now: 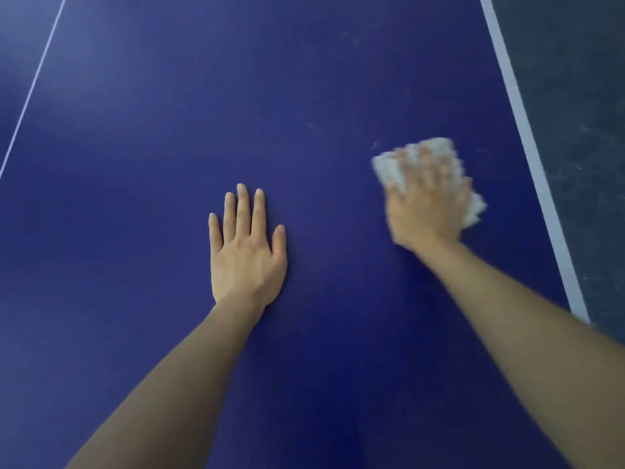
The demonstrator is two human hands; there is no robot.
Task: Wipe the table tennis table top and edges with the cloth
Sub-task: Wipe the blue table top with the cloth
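Note:
The blue table tennis table top (270, 113) fills most of the view. My left hand (245, 248) lies flat on it near the middle, fingers straight and spread. To its right, my right hand (426, 201) presses down on a white cloth (392, 169), which shows around the fingers and at the hand's right side. That hand and the cloth are blurred by motion. The cloth sits a short way left of the table's white side line (527, 140).
The table's right edge runs along the white side line, with dark grey floor (581, 113) beyond it. A thin white centre line (35, 82) crosses the top at the left. Faint smudges mark the surface above the cloth.

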